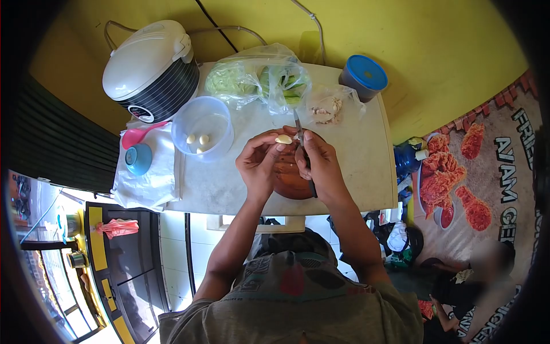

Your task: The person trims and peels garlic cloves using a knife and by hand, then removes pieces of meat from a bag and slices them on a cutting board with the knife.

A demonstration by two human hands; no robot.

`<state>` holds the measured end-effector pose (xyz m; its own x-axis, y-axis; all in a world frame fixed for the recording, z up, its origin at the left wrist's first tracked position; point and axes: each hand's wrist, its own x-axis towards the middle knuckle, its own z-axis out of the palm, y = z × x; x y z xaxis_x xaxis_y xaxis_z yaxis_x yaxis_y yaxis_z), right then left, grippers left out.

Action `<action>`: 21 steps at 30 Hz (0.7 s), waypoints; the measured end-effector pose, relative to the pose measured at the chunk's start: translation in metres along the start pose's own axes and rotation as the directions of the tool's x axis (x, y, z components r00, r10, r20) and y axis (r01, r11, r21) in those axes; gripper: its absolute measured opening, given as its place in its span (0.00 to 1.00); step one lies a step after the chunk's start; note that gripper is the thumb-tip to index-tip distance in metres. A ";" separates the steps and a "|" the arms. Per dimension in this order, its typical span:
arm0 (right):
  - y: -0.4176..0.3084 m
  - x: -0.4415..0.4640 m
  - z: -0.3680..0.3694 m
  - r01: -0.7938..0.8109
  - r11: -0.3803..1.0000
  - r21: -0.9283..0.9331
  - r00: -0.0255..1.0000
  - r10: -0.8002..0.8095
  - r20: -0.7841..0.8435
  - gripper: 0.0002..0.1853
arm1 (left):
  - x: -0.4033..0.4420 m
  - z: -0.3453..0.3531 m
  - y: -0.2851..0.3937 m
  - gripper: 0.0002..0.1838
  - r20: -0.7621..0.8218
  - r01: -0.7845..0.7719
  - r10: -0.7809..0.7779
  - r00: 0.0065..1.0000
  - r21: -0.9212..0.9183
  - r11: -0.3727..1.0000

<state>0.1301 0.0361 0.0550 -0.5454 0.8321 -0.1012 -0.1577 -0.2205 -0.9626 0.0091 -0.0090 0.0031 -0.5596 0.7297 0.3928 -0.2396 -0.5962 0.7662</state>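
Between the fingertips of my left hand (259, 163) is a pale peeled garlic clove (283, 139). My right hand (318, 163) is closed round a knife (299, 127) whose blade points away from me, close beside the clove. Below both hands sits a round reddish-brown board or mortar (291, 176), partly covered by them. To the left, a clear plastic tub (223, 123) holds several pale cloves (204, 139) on its bottom. A small bag (329, 109) with pale pieces, perhaps peels or cloves, lies beyond my right hand.
A rice cooker (143, 63) stands at the back left. Bagged green vegetables (235, 80) and a blue-lidded container (364, 76) line the back of the table (361, 183). A pink spoon (134, 136) and blue bowl (138, 159) rest at left. Another person (458, 292) sits at lower right.
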 end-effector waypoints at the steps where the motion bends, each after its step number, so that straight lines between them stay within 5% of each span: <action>1: -0.002 0.001 -0.003 -0.068 0.991 0.119 0.997 0.064 0.037 0.23 | 0.000 -0.001 -0.001 0.10 0.001 0.000 0.000 1.000 -0.001 1.000; 3: -0.005 0.005 -0.009 -0.068 0.986 0.153 0.998 0.067 0.010 0.23 | 0.001 -0.003 -0.001 0.10 -0.054 0.159 -0.182 0.982 -0.295 0.942; 8: -0.016 0.031 -0.043 -0.011 0.985 0.173 0.964 0.056 -0.259 0.29 | 0.004 -0.017 -0.003 0.10 -0.058 0.211 -0.248 0.967 -0.362 0.908; 10: -0.012 0.050 -0.063 -0.019 1.000 -0.009 0.911 0.014 -0.411 0.30 | 0.004 -0.021 -0.001 0.10 -0.051 0.212 -0.249 0.967 -0.375 0.903; 11: -0.006 0.058 -0.077 -0.029 0.995 -0.100 0.888 -0.020 -0.459 0.22 | 0.005 -0.022 0.000 0.11 -0.072 0.241 -0.299 0.951 -0.432 0.869; 12: 0.000 0.066 -0.087 -0.025 0.995 -0.101 0.894 -0.023 -0.447 0.22 | 0.007 -0.024 0.002 0.11 -0.089 0.264 -0.348 0.933 -0.487 0.832; 13: 0.007 0.073 -0.094 0.057 0.918 -0.392 0.866 -0.241 -0.438 0.19 | 0.008 -0.027 0.003 0.11 -0.098 0.251 -0.338 0.936 -0.485 0.838; 15: 0.015 0.080 -0.097 0.097 0.560 -0.823 0.744 -0.590 -0.313 0.13 | 0.008 -0.031 0.006 0.13 -0.015 0.296 -0.372 0.928 -0.578 0.760; 18: 0.019 0.079 -0.087 0.146 0.365 -0.920 0.673 -0.718 -0.178 0.12 | 0.009 -0.031 0.014 0.14 -0.002 0.311 -0.370 0.929 -0.538 0.783; 20: 0.005 0.060 -0.048 0.283 0.589 -0.757 0.802 -0.579 -0.150 0.11 | 0.011 -0.032 0.018 0.14 -0.004 0.320 -0.374 0.927 -0.508 0.800; 21: -0.003 0.049 -0.028 0.303 0.596 -0.743 0.849 -0.522 -0.073 0.11 | 0.012 -0.031 0.021 0.14 -0.006 0.346 -0.395 0.919 -0.471 0.812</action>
<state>0.1269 0.0922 0.0463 -0.3205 0.8593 0.3985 0.3528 0.4987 -0.7917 -0.0270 -0.0227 0.0081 -0.4242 0.9039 0.0555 -0.7616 -0.3893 0.5180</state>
